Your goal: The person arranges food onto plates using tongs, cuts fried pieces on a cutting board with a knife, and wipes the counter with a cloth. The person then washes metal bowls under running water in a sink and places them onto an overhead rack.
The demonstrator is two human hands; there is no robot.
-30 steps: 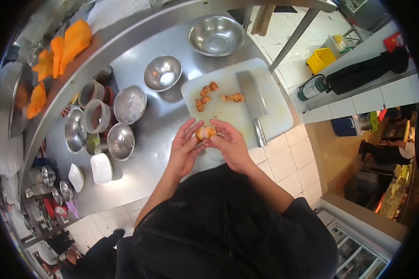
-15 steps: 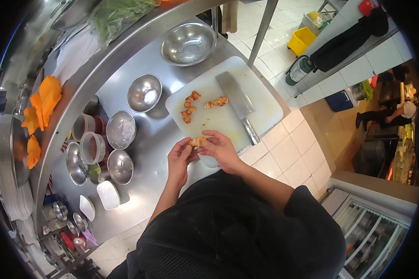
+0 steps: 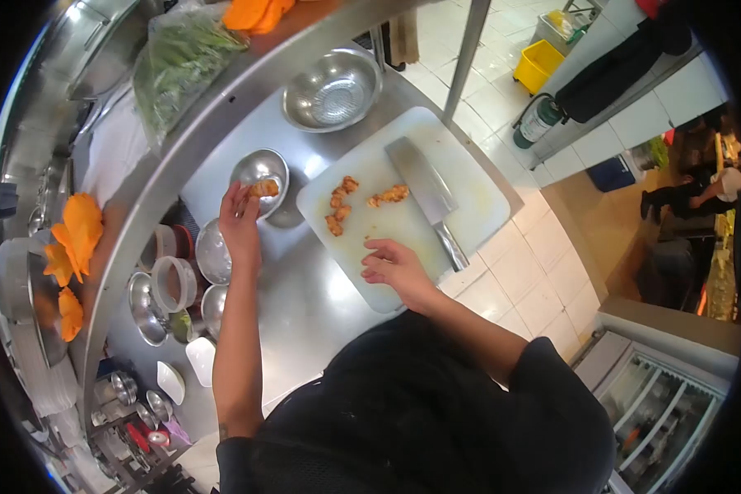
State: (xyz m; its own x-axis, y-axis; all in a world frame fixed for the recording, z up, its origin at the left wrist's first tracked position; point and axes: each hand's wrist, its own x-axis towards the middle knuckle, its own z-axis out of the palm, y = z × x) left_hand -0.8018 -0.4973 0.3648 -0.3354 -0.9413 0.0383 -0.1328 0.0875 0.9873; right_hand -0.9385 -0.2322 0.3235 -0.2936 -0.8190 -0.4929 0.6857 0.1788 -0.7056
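Note:
My left hand point(image 3: 240, 216) pinches a piece of browned meat point(image 3: 264, 188) over the near side of a small steel bowl point(image 3: 265, 162). Whether the piece touches the bowl I cannot tell. Over the lower part of the white cutting board point(image 3: 479, 202), my right hand point(image 3: 395, 267) is held with fingers loosely bent and apart, nothing in them. Browned meat chunks point(image 3: 337, 214) lie in a row on the board, with another strip of meat point(image 3: 389, 195) to their right. Beside that strip rests a cleaver point(image 3: 424, 183), its handle pointing toward me at the board's edge.
A large steel bowl point(image 3: 331, 92) stands at the back. Several bowls and a clear plastic tub point(image 3: 174, 284) crowd the left, near white dishes point(image 3: 199, 361). A steel shelf point(image 3: 166, 136) overhead carries bagged greens point(image 3: 185, 70) and orange slices point(image 3: 82, 230). Another person point(image 3: 712, 189) is far right.
Both hands held the meat piece together over the board's near edge. My left hand has carried it left and forward to the small bowl; my right hand has let go and stays over the board.

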